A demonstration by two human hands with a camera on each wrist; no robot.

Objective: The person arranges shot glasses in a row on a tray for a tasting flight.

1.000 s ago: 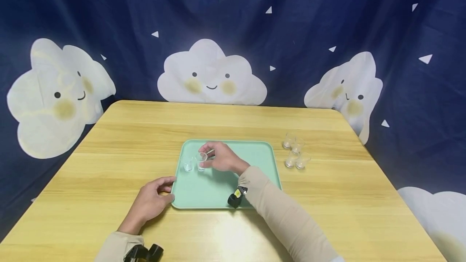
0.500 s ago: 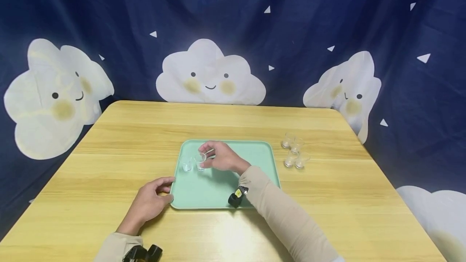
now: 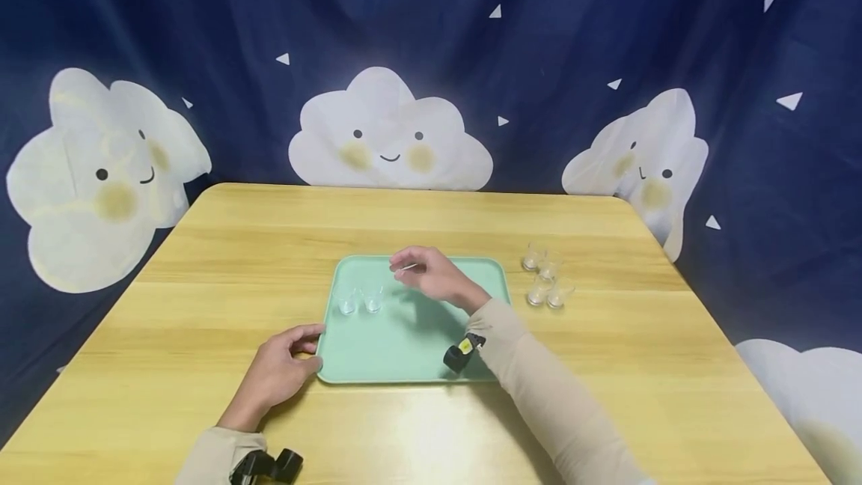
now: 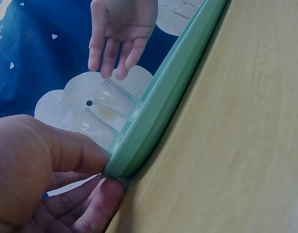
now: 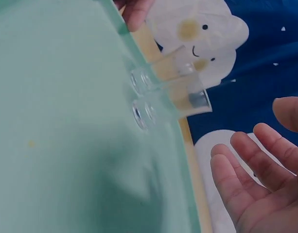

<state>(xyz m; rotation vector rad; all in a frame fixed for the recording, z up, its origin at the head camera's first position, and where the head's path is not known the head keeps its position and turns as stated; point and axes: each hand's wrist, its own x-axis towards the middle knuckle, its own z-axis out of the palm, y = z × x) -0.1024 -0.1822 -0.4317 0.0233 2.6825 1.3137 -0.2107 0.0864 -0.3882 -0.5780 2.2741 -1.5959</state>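
Observation:
Two small clear shot glasses (image 3: 346,303) stand upright, side by side, on the left part of the green tray (image 3: 404,354). My right hand (image 3: 434,274) is over the tray, right of the glasses and apart from them. In the right wrist view its fingers (image 5: 255,160) are spread and loosely bent, with nothing between them. At the tray's left edge rests my left hand (image 3: 277,371). The left wrist view has its thumb and fingertips (image 4: 97,204) pinching the rim near the corner, with both glasses just behind.
Several more clear shot glasses (image 3: 547,268) stand in a cluster on the wooden table (image 3: 606,380), right of the tray. Behind the table hangs a dark blue curtain (image 3: 525,36) with smiling clouds. Each wrist wears a small black camera (image 3: 459,354).
My right hand has let go of the second shot glass and moved up and to the right. That glass stays beside the first one. The left hand has kept its place at the tray's edge.

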